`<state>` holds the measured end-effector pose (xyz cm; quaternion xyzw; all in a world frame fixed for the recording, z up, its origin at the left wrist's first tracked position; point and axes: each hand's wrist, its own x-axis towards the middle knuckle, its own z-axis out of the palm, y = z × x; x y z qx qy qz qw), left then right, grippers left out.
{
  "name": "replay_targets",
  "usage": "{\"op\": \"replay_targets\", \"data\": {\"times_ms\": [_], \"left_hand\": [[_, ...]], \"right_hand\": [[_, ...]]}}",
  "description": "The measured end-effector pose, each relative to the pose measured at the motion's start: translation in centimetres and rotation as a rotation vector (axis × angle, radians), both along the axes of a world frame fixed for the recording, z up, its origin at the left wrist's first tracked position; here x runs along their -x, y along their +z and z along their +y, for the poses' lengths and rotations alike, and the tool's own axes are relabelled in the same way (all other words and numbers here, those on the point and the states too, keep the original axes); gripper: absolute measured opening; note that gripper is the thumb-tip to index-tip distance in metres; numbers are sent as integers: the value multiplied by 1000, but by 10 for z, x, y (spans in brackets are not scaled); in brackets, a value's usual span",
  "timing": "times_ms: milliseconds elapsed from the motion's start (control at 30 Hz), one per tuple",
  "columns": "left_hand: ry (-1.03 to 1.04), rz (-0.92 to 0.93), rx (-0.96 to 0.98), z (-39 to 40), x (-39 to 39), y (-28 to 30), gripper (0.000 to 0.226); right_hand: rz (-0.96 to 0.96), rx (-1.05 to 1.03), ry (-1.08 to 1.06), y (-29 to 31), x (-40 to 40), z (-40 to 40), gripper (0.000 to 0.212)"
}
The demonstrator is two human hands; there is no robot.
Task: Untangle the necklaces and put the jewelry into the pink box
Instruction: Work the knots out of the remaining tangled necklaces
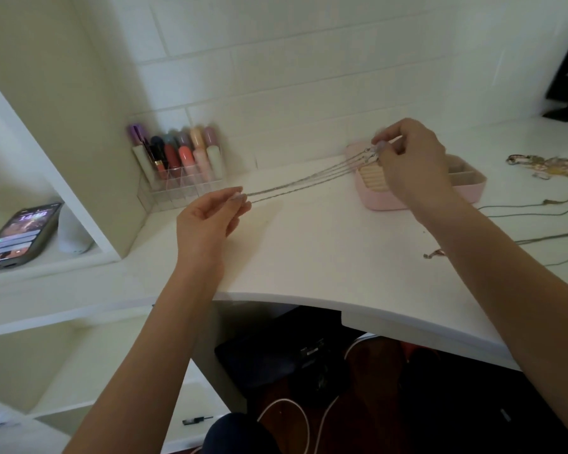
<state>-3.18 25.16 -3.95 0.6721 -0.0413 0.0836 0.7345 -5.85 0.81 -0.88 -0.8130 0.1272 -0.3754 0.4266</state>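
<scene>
Both hands pinch silver chains [304, 181] taut, left hand [210, 217] near lipsticks [177, 155], right hand [410, 162] over the open pink box [473, 186]; phone [20, 232] text too blurred to read.

Open box [469, 188] on worktop [309, 257] near back wall, lipstick organiser [177, 165] well left of it, chains [302, 181] strung between left hand [207, 217] and right hand [410, 158], loose necklaces [538, 208] right of box, phone [17, 234] on left shelf.

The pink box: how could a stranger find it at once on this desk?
Look at the white desk, toward the tiled wall. The pink box lies open under the right hand. Only it is pink, with beige ridged padding inside.
</scene>
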Motion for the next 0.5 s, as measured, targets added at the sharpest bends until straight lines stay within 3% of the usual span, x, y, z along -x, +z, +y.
{"op": "replay_targets", "data": {"times_ms": [167,333,500], "left_hand": [[-93,56,96,6,3,3,12],[-288,98,-26,22,1,3,15],[-307,108,-7,31,-2,2,22]], "right_hand": [[54,-37,-55,-2,-3,-5,16],[111,-11,-91,0,-1,-12,17],[229,46,1,5,4,-13,13]]}}
